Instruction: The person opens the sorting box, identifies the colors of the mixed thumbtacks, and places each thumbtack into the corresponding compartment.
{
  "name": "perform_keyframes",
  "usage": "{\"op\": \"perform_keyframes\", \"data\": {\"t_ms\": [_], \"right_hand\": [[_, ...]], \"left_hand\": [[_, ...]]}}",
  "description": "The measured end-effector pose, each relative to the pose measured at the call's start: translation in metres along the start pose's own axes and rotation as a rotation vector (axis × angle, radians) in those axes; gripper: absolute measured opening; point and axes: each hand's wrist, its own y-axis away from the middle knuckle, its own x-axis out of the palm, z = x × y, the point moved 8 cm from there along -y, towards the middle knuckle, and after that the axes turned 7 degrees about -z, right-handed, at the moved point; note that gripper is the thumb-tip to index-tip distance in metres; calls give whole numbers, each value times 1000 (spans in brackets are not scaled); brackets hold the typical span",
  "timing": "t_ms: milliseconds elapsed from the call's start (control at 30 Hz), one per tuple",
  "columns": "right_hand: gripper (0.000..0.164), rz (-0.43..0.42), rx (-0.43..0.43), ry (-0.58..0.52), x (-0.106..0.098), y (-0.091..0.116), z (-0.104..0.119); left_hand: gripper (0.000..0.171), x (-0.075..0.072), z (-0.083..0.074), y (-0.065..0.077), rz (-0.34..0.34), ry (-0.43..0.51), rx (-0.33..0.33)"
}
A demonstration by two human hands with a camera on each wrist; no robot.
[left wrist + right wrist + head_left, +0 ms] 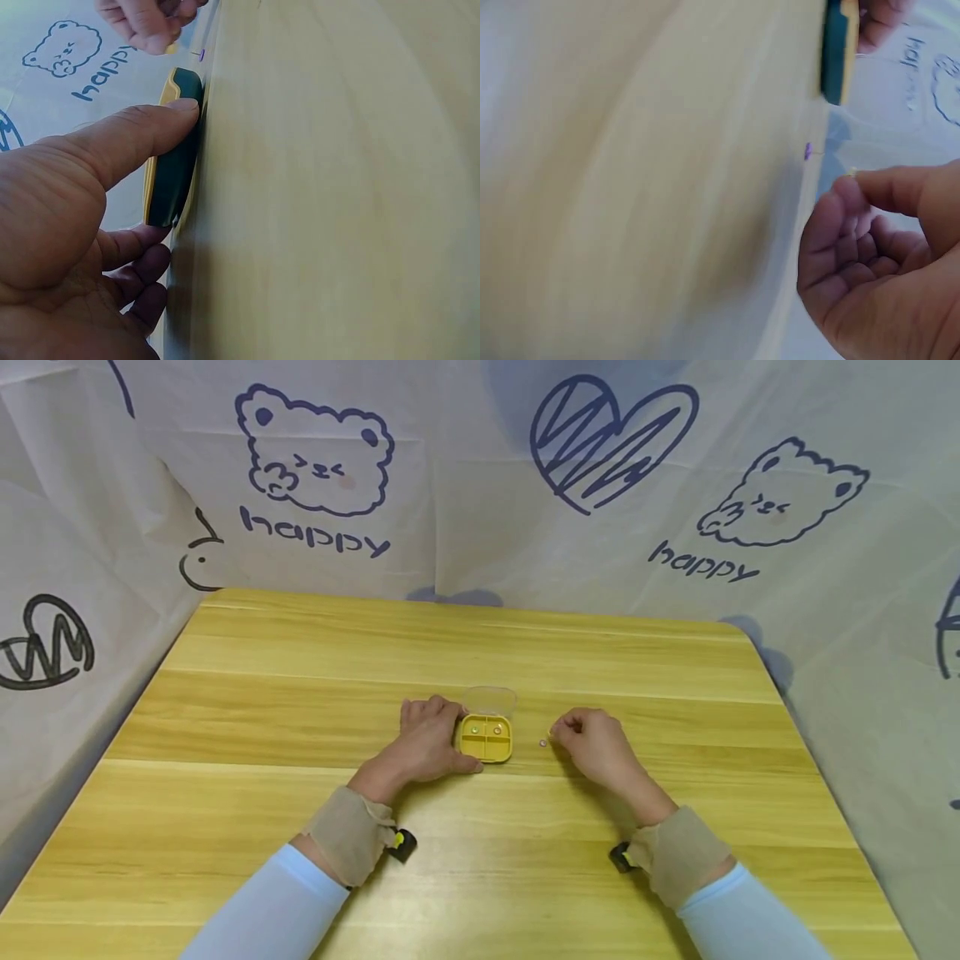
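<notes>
Box (486, 740), head view: sat on the desk (300, 710), clear lid (490, 699) open at the far side.
Left hand (429, 745): gripped the box's left side.
Right hand (597, 747): pinched a yellow piece (550, 735), right of the box.
Purple stud (543, 743): lay on the desk between box and right hand.
Tally: looked half done; one stud (475, 730) in the far left cell, another stud (497, 730) in the far right; near cells (498, 749) seemingly unfilled, two pieces outside.
Cloth (480, 510): "happy" read twice, under drawn bears (315, 447).
Thumb, left wrist view: pressed the box's dark side; no brand made out there. "happy" legible beyond.
Pinch, right wrist view: thumb and forefinger closed on the yellow piece, apart from the purple stud; cloth lettering began "ha", rest blurred.
</notes>
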Motion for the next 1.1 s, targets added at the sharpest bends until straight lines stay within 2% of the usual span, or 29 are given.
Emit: {"op": "perform_keyframes", "data": {"t_ms": [267, 367, 433, 567, 667, 733, 800, 1100], "right_hand": [[28, -18, 248, -532, 8, 4, -6], [31, -26, 309, -723, 15, 6, -4], [29, -18, 345, -894, 21, 8, -2], [15, 46, 427, -1289, 35, 13, 6], [11, 126, 483, -1510, 44, 17, 12], [10, 169, 498, -1582, 47, 19, 16], [8, 192, 505, -1610, 49, 19, 17], [7, 201, 509, -1616, 50, 22, 17]], "left_hand": [[76, 0, -1, 1, 2, 13, 1], [76, -1, -1, 1, -2, 12, -1], [76, -1, -1, 1, -4, 11, -3], [76, -1, -1, 1, 0, 13, -6], [76, -1, -1, 1, 0, 16, -7], [76, -2, -2, 2, -1, 17, -8], [76, -3, -3, 2, -5, 14, -4], [76, -2, -1, 2, 1, 11, -9]]}}
